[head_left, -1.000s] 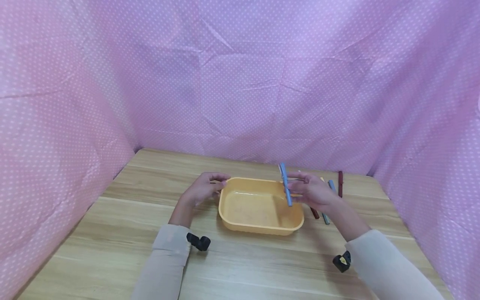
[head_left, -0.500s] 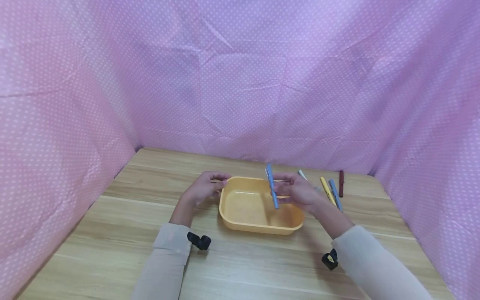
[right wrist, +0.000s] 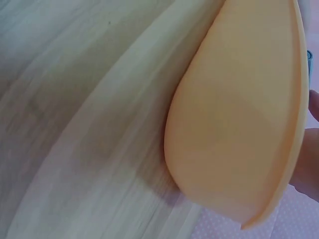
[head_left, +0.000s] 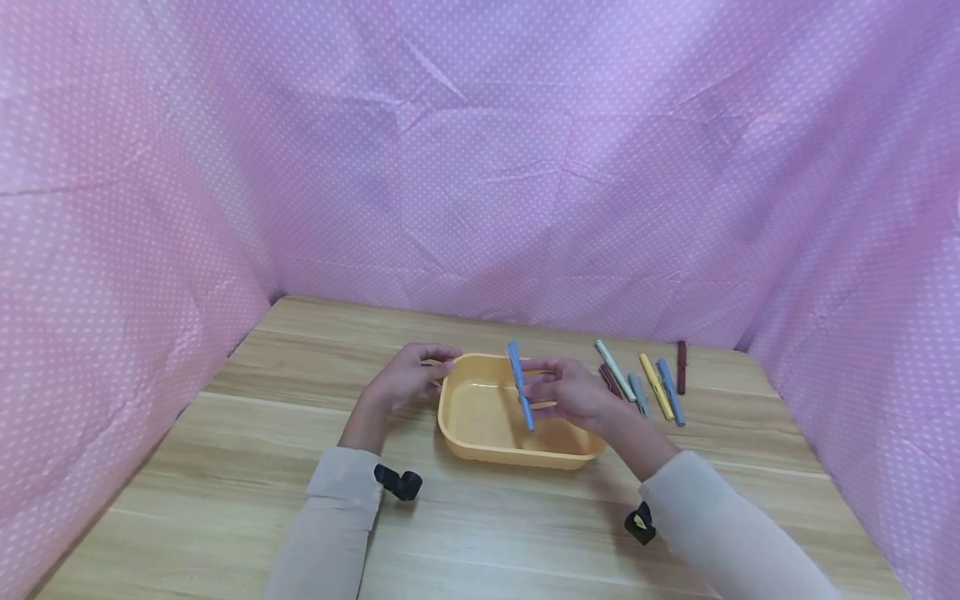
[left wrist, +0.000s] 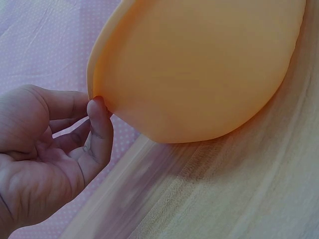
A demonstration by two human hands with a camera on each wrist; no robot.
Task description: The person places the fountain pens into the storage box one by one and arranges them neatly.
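Observation:
A shallow yellow plastic basin [head_left: 517, 458] stands on the wooden table. My left hand [head_left: 405, 377] is at its far left corner. In the left wrist view, that hand [left wrist: 50, 154] pinches the rim of the basin [left wrist: 194, 69] between thumb and fingers. Above the inside of the basin, my right hand [head_left: 573, 392] holds a blue pen [head_left: 520, 385] by its middle, the pen tilted steeply. The right wrist view shows mostly the basin's outer wall [right wrist: 239, 114]; only part of the right hand [right wrist: 309, 154] and a sliver of the pen [right wrist: 310, 56] appear at its edge.
Right of the basin lie several pens: a pale green pen [head_left: 615, 371], a dark red pen [head_left: 610, 382], a teal pen [head_left: 638, 393], a yellow pen [head_left: 656, 386], another blue pen [head_left: 671, 392] and another dark red pen [head_left: 681, 367]. Pink dotted cloth [head_left: 480, 167] surrounds the table.
My right hand has carried the blue pen leftward and slightly lower, from the basin's right side to over its middle. More of the loose pens now show. The left hand stays at the rim.

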